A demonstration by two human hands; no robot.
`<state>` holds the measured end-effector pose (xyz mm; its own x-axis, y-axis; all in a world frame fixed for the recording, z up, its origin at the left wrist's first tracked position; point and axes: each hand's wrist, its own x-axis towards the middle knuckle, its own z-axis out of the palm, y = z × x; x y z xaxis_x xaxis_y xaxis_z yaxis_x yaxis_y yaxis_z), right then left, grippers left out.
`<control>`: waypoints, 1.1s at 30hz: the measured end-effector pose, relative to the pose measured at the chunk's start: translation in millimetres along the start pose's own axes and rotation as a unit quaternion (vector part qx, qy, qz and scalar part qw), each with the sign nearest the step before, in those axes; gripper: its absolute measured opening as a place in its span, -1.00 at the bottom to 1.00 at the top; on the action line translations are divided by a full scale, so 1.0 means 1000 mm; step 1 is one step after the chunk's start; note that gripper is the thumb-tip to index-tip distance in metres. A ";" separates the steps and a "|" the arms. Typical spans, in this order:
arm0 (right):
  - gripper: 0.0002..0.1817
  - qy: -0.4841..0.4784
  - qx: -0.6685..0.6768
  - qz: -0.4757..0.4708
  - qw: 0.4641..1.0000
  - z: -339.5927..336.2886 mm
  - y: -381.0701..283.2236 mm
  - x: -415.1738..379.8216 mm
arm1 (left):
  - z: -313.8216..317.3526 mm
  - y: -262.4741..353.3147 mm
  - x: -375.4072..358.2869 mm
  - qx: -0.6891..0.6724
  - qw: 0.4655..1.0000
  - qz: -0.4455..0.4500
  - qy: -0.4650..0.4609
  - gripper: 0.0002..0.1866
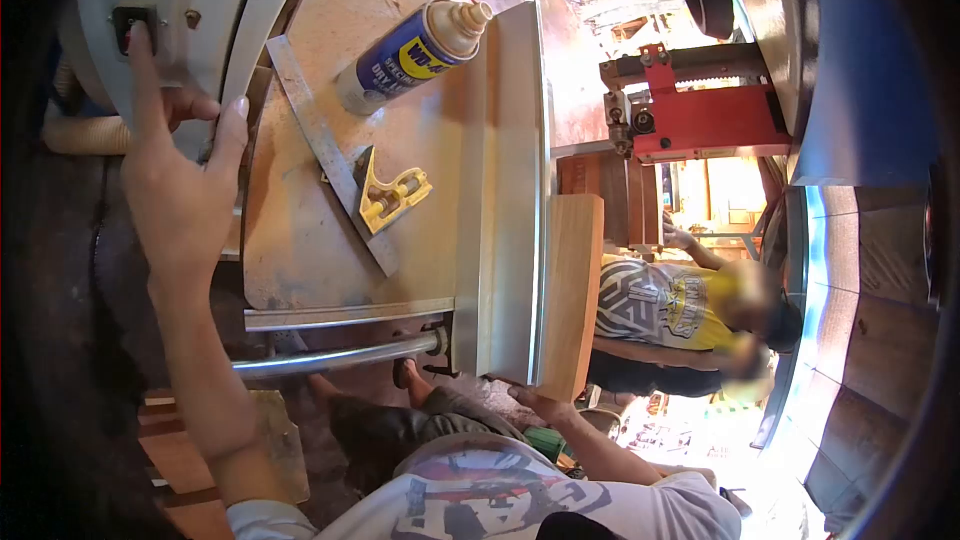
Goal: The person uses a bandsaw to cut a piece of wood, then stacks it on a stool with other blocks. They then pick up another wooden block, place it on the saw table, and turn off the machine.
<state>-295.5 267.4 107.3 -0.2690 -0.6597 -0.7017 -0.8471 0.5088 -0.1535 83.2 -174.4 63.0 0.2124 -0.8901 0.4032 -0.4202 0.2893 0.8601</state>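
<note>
My left hand [178, 165] reaches up the left side, its index finger stretched onto a black switch [133, 28] on a grey machine housing. The thumb stands apart and the other fingers are partly curled. At the lower middle, my right hand [542, 406] grips the near end of a wooden board [574, 290]. The board lies along a silver metal fence [515, 210], and some of my fingers are hidden. Between my hands, a combination square [335, 150] with a yellow head and a blue WD-40 can [405, 58] rest on a dusty table [430, 180].
A red blade guide [700, 120] of a saw stands beyond the fence. A person in a yellow and grey shirt [660, 305] is on the far side, one hand near brown wood [632, 202]. A metal rail [350, 353] runs along the table edge. Wood pieces [275, 440] lie lower left.
</note>
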 end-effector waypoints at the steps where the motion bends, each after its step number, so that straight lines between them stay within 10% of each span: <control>1: -0.58 -0.054 -0.026 0.070 0.996 -0.017 -0.036 0.007 | 0.000 -0.002 0.001 0.000 1.000 0.005 0.001 -0.11; 10: -0.72 0.056 0.381 0.101 0.918 -0.031 -0.085 0.002 | 0.005 -0.012 -0.001 -0.011 0.999 -0.034 -0.009 -0.10; 18: -0.65 0.030 0.122 -0.029 0.992 -0.044 -0.083 0.009 | 0.001 -0.014 0.000 0.028 0.999 -0.016 -0.027 -0.14; 33: -0.51 0.002 0.138 -0.028 0.990 -0.054 -0.092 0.009 | 0.002 -0.017 -0.004 0.073 0.995 -0.052 -0.054 -0.22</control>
<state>-244.2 184.7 152.7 -0.2274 -0.6934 -0.6837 -0.7037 0.6023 -0.3769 87.7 -176.5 45.9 0.1694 -0.9474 0.2715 -0.5260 0.1460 0.8378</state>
